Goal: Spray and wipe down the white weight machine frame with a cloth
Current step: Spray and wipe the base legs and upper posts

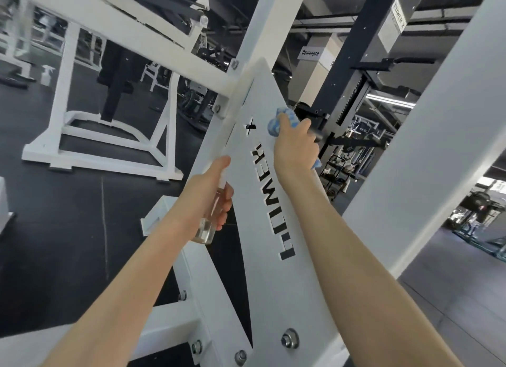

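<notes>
Forearms enter from the lower edge. On the left hand [209, 191], fingers are curled round a clear spray bottle [204, 231], held just beside the left edge of the white frame plate [273, 284]. On the right hand [294, 145], fingers are bunched on a blue cloth [283, 119], pressing it against the plate's upper right edge, near the cross-shaped cutout [249, 126].

Bright, even indoor light, ceiling strip lamp [390, 100] at right; soft shadows, wide-angle bending at edges, bkgd slightly blurry.
</notes>
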Available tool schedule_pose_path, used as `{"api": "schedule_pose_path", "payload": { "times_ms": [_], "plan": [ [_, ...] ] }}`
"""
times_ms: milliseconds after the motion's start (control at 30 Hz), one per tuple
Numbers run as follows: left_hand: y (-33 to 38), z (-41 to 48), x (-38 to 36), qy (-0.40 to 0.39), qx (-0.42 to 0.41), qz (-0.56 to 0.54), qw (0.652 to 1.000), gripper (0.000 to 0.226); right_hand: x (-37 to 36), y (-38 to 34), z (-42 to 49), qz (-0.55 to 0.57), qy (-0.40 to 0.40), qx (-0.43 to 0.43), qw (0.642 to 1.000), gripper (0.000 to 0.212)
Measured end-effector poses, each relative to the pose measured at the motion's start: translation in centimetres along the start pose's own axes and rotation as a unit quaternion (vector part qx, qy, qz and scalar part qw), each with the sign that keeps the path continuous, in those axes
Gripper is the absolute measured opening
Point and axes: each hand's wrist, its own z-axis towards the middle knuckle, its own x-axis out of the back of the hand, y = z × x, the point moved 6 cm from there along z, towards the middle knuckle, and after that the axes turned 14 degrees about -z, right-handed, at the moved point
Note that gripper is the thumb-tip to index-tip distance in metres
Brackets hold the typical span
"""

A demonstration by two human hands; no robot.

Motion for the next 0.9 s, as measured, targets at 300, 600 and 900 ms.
{"api": "schedule_pose_path", "payload": {
  "times_ms": [300,600,900],
  "plan": [
    [0.0,-0.3,-1.5,-0.045,-0.011,0.004,0.999,0.059,-0.2,4.3,-9.7,-0.079,-0.091,-0.011,0.993,0.066],
    [-0.9,-0.5,0.0,-0.029,0.004,0.011,1.0,0.059,-1.1,3.0,-15.4,-0.31,-0.132,0.212,0.917,0.049],
    [-2.3,-0.8,1.9,0.001,0.029,0.033,0.999,0.06,-7.7,0.8,-23.1,-0.273,-0.247,0.488,0.791,0.034]
  ]
}}
